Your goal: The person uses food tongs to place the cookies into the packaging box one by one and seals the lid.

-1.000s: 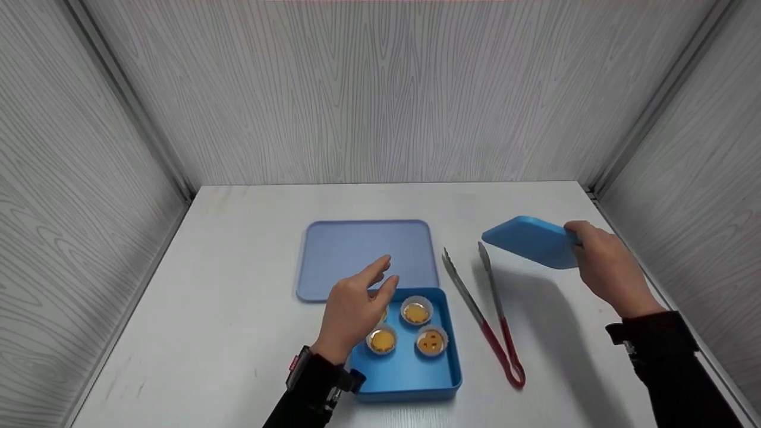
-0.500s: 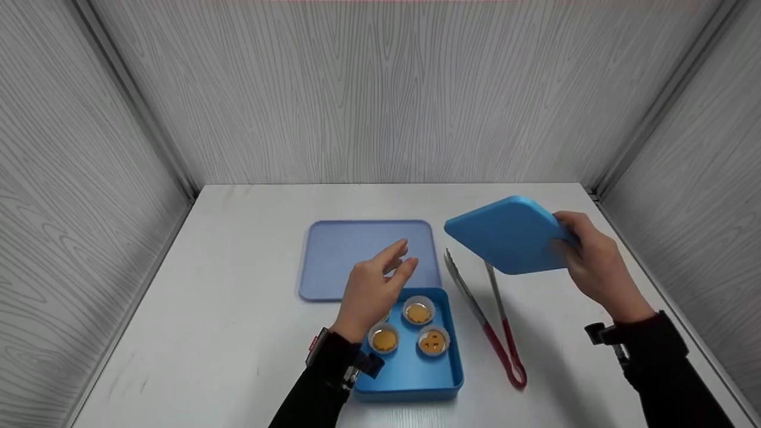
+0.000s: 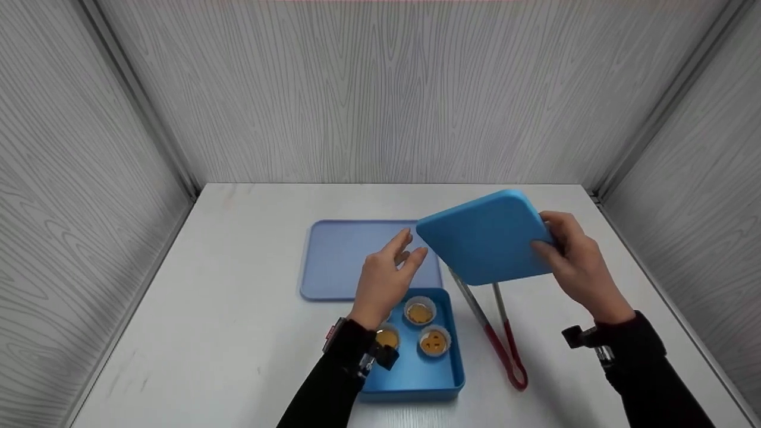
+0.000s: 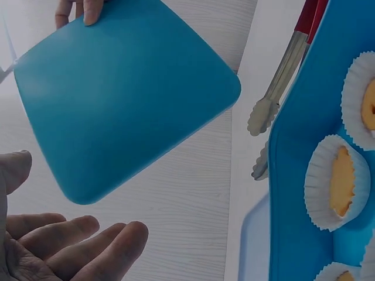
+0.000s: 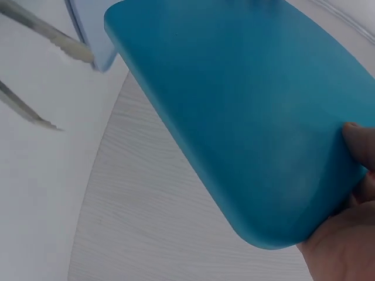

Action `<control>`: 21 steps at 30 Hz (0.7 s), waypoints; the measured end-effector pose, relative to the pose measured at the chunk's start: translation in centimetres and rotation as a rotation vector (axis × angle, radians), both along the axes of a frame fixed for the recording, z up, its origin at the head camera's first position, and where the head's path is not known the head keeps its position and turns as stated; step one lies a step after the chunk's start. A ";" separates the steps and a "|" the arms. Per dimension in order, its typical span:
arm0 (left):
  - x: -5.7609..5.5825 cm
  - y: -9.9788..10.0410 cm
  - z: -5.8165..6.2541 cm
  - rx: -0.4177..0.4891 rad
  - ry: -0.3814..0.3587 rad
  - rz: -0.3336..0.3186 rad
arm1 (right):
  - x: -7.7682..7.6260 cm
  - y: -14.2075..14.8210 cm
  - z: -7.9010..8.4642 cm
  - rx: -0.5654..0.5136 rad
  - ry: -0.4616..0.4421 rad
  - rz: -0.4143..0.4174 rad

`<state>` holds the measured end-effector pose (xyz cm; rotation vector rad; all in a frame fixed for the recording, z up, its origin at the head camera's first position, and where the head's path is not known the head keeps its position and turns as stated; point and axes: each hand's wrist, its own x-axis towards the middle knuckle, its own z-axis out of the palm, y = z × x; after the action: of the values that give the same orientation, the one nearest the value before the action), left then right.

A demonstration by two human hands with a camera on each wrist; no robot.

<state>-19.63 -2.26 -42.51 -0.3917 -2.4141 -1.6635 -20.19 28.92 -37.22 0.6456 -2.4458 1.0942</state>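
Note:
Pinched at its right edge, a blue lid point(image 3: 484, 238) is held tilted in the air by my right hand point(image 3: 579, 264), above the tongs. My left hand point(image 3: 383, 279) hovers over the blue box point(image 3: 410, 374), its fingers apart and loosely bent, holding nothing. The lid's left corner is close to those fingertips, and the left wrist view shows a gap between them. Inside the box sit several white paper cups with yellow cookies, among them a button-like cookie point(image 3: 433, 342) and a flower-shaped cookie point(image 3: 420, 313). My left hand and wrist hide part of the box's left side.
Behind the box lies a flat lavender tray point(image 3: 342, 261). Tongs point(image 3: 505, 351) with red handles rest on the white table right of the box, their tips under the lid. Grey wood-grain panels point(image 3: 380, 89) enclose the table at the back and sides.
My right hand has brought the lid leftward, from the right side to over the tongs, turning its broad face more into view. My left hand has shifted slightly right and away from me.

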 end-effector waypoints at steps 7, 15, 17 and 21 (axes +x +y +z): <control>-0.7 0.4 -0.2 0.094 -0.044 -0.041 | -0.1 -0.7 -0.1 -0.144 -0.163 0.046; -0.6 0.2 -0.3 0.220 -0.094 -0.086 | -0.2 -1.8 -1.0 -0.306 -0.307 0.094; -0.5 0.0 -0.4 0.245 -0.091 -0.092 | -0.3 -2.1 -1.4 -0.356 -0.352 0.110; -0.3 -0.4 -0.2 0.251 -0.066 -0.072 | -0.3 -2.6 -2.5 -0.469 -0.472 0.144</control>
<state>-19.92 -2.66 -42.72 -0.3930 -2.2197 -2.0094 -20.49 26.31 -39.68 0.4507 -2.3791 1.9872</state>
